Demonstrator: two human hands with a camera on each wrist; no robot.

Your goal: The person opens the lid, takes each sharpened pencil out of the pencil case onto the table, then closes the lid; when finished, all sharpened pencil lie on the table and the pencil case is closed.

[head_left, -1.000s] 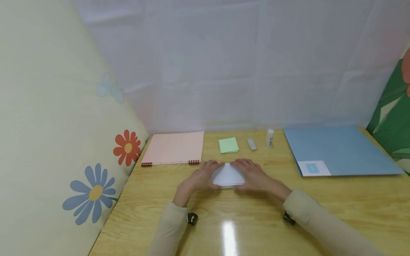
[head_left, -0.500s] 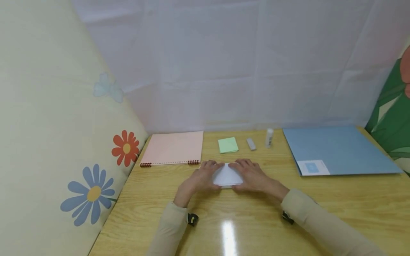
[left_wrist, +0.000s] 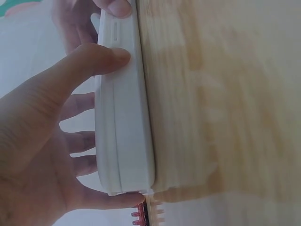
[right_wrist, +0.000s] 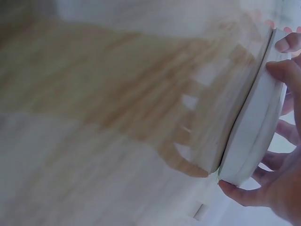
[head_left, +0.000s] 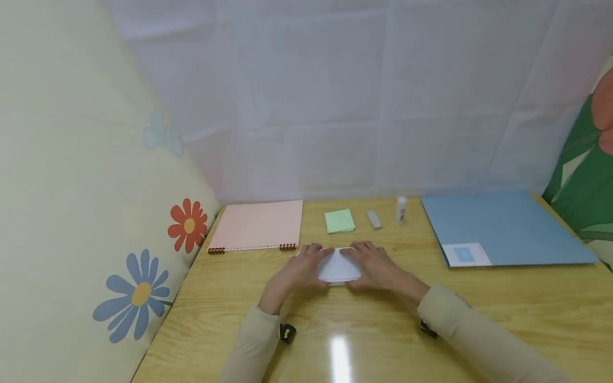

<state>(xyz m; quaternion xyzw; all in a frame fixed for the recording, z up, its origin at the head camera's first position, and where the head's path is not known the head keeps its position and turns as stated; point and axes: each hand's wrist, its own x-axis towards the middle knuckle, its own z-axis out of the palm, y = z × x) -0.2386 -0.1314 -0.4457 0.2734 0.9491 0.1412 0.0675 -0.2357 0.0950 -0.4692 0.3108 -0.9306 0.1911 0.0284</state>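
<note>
A flat white plastic box (head_left: 339,266) with rounded corners lies on the wooden table in front of the person. Its long side shows a lid seam and a small slot in the left wrist view. My left hand (head_left: 300,270) grips the left end, its thumb (left_wrist: 106,60) on the near side and its little finger at the corner. From the right, my right hand (head_left: 375,266) holds the other end the same way, thumb (right_wrist: 284,73) on the near side. Both hands' fingers spread over the top and partly hide it.
Behind the box lie a pink spiral notebook (head_left: 258,226), green sticky notes (head_left: 339,221) and a small grey block (head_left: 374,219). A white glue-stick-like tube (head_left: 400,210) stands upright. At right is a large blue folder (head_left: 503,229). A white cloth (head_left: 306,106) hangs behind the table (head_left: 383,340).
The head view has shifted slightly. Both hands keep their grip on the white box, which stays in about the same place.
</note>
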